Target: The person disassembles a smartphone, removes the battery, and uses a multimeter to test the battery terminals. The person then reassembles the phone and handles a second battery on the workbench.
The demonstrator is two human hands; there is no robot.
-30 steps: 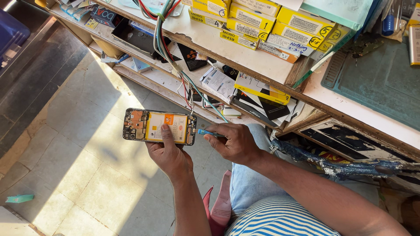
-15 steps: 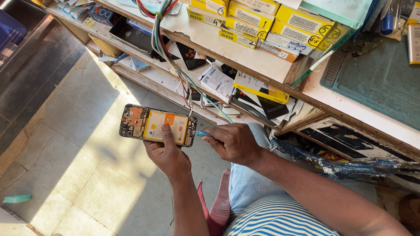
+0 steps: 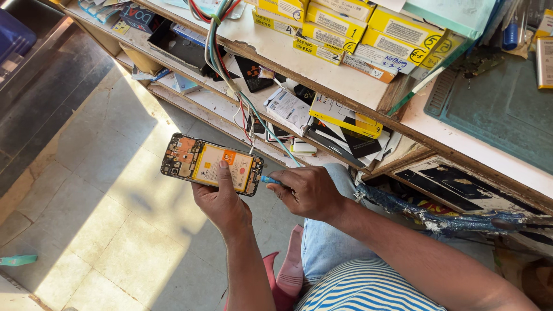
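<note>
One view only, head camera. An opened phone [image 3: 211, 165], back cover off with yellow battery and boards exposed, is held out over the floor [image 3: 86, 190] by the left hand [image 3: 222, 201], thumb pressed on the battery, fingers curled beneath. A small blue-handled tool [image 3: 269, 180] is pinched by the right hand [image 3: 308, 191] at the phone's end. The phone is judged light, stiff and fragile; it is best gripped by the frame edges.

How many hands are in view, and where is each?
2. The left hand holds the opened phone from below; the right hand grips a blue tool at the phone's right end.
</note>
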